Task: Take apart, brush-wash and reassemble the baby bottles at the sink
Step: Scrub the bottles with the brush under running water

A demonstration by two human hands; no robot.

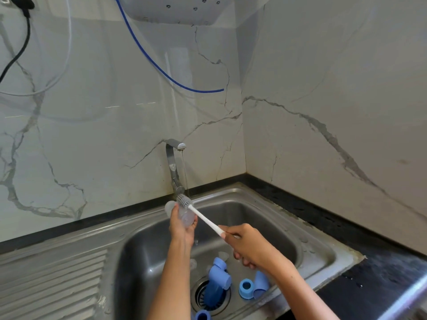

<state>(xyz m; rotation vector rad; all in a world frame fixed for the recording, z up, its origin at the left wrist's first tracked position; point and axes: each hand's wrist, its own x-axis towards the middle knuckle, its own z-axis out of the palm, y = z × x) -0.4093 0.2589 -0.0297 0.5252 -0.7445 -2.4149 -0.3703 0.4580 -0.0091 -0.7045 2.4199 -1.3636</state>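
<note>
My left hand (182,229) grips a clear baby bottle (182,214) above the steel sink (258,204), its open end tilted up toward the faucet. My right hand (248,247) holds the white handle of a bottle brush (204,218). The brush's grey bristle head (184,201) sits at the bottle's mouth, just beside the thin water stream. A clear rounded part (169,206) shows behind my left thumb. In the basin lie blue bottle parts: a tall blue piece (217,280) over the drain, a blue ring (246,289), a blue sleeve (261,284) and another blue piece (202,316) at the bottom edge.
The faucet (174,162) runs a thin stream into the basin. A ribbed drainboard (53,285) lies to the left. Dark counter (381,280) borders the sink on the right. A blue hose (161,70) hangs from a white appliance (184,10) on the marble wall.
</note>
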